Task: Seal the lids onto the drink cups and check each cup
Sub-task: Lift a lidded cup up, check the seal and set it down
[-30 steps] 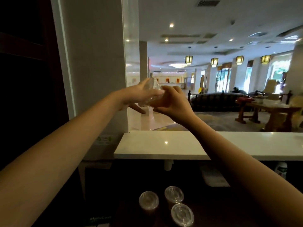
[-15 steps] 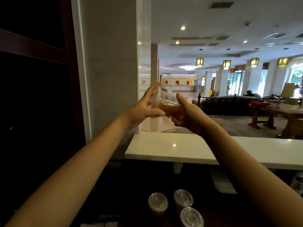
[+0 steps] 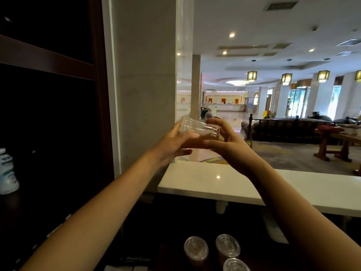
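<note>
Hands: left hand (image 3: 172,145), right hand (image 3: 227,145) grip cup (image 3: 199,132) | clear, sideways, brown liquid

A white counter ledge (image 3: 293,192) fronts a bright lobby. Lantern lamps (image 3: 252,75) hang over dark sofas (image 3: 283,130). A grey pillar (image 3: 146,79) stands left

Both my arms stretched forward, bare, forearms converging at chest height. My left hand (image 3: 172,142) grips cup (image 3: 199,132) from left side, thumb laid across front, fingers curled beneath. My right hand (image 3: 227,142) closes on cup from right, index finger arched over top, thumb pressing lower edge. Cup lies on its side between palms. Wrists slightly bent inward, elbows out of frame.
</note>
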The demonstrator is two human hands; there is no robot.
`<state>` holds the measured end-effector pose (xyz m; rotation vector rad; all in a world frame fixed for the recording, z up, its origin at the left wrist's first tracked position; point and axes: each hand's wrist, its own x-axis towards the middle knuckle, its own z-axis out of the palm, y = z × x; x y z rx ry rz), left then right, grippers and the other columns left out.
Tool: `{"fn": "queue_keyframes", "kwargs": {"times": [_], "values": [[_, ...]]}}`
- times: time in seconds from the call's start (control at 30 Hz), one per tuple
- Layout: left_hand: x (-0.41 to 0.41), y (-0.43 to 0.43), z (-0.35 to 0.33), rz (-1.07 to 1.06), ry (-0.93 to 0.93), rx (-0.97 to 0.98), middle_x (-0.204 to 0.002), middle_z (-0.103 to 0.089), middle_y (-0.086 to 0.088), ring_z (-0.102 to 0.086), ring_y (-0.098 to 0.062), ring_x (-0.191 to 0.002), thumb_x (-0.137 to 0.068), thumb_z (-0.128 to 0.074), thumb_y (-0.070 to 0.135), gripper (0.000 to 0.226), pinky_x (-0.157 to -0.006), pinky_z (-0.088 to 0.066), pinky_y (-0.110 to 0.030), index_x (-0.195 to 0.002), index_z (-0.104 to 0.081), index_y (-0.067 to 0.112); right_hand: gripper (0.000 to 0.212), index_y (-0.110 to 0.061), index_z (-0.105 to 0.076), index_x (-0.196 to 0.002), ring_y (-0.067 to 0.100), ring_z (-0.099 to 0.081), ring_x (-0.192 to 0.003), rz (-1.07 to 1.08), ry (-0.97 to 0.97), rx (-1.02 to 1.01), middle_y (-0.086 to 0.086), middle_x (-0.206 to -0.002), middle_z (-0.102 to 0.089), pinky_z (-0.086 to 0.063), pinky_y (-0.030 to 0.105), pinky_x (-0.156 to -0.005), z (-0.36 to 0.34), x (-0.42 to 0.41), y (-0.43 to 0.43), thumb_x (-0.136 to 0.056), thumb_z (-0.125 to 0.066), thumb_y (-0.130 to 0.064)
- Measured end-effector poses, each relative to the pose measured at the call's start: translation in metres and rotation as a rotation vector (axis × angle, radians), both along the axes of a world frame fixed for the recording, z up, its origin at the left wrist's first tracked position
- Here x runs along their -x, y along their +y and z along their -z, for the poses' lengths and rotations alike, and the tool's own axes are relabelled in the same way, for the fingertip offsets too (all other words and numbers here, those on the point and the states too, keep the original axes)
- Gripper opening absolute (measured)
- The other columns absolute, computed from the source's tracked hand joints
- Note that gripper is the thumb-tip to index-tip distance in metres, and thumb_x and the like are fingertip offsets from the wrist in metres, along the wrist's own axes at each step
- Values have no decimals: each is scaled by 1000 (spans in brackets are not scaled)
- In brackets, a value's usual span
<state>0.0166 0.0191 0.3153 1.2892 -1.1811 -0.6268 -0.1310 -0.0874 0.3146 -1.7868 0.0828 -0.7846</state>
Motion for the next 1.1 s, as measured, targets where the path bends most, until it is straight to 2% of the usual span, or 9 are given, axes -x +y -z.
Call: {"fn": "queue_keyframes", "kwargs": {"times": [0.2, 0.27, 0.4, 0.47, 0.57, 0.67, 0.8, 0.93, 1.1], "values": [[0, 3, 1, -45, -236, 164, -150, -22, -1, -40, -20, -125, -78, -68, 23, 80, -88, -52, -24, -136, -18, 44, 56, -14, -51, -126, 20, -66, -86, -74, 190, -239, 15, -112, -62, -56, 27, -72, 6, -6, -3, -92, -36, -56], [-3, 5, -1, -9, -311, 129, -154, -14, 1, -36, -17, -125, -81, -67, 15, 84, -86, -52, -18, -136, -13, 49, 51, -12, -53, -122, 18, -64, -76, -57, 150, -265, 15, -106, -62, -56, 24, -66, 7, -7, -2, -91, -43, -52], [-11, 6, -3, 133, -191, 6, -155, -12, 3, -35, -30, -133, -70, -73, 39, 97, -98, -48, -43, -140, -7, 51, 48, -12, -47, -127, 27, -63, -101, -23, 33, -273, 16, -124, -52, -59, 31, -77, 14, -7, -5, -86, -60, -33], [-12, 4, -4, 164, -18, -28, -153, -20, 1, -37, -33, -132, -59, -73, 61, 102, -92, -51, -46, -141, -15, 46, 60, -13, -43, -131, 30, -58, -111, -28, -14, -249, 16, -130, -49, -57, 36, -84, 16, -6, -5, -78, -66, -28], [-10, 0, -5, 174, 117, -104, -137, -39, -10, -46, -31, -122, -70, -65, 56, 75, -91, -51, -49, -135, -37, 29, 67, -20, -40, -131, 32, -53, -117, -30, -55, -158, 12, -134, -43, -55, 36, -89, 13, -3, -6, -72, -71, -12], [-8, -6, -4, 101, 57, -95, -134, -39, -13, -48, -29, -115, -73, -63, 39, 73, -80, -57, -35, -138, -31, 29, 60, -24, -43, -127, 31, -51, -118, -22, -52, -76, 10, -136, -42, -54, 35, -90, 10, -1, -9, -79, -64, 5], [0, -10, -4, -39, -196, 20, -140, -32, -6, -45, -26, -117, -77, -68, 31, 78, -80, -54, -28, -139, -22, 36, 60, -14, -42, -135, 28, -54, -119, -101, -114, -313, 14, -135, -47, -49, 35, -97, 15, 0, -16, -81, -67, -24], [8, -10, 0, -140, -474, 223, -145, -26, -2, -37, -17, -123, -79, -70, 16, 78, -79, -50, -15, -136, -20, 36, 37, -17, -56, -116, 25, -59, -116, -160, -113, -489, 12, -123, -61, -50, 34, -97, 23, -5, -11, -84, -55, -37], [5, -22, 22, -201, -509, 363, -142, -26, 1, -37, -18, -128, -71, -76, 22, 84, -93, -51, -27, -127, -19, 49, 31, -12, -61, -107, 25, -62, -111, -167, -264, -750, 12, -114, -66, -50, 35, -97, 33, -16, -7, -81, -61, -29]]}}
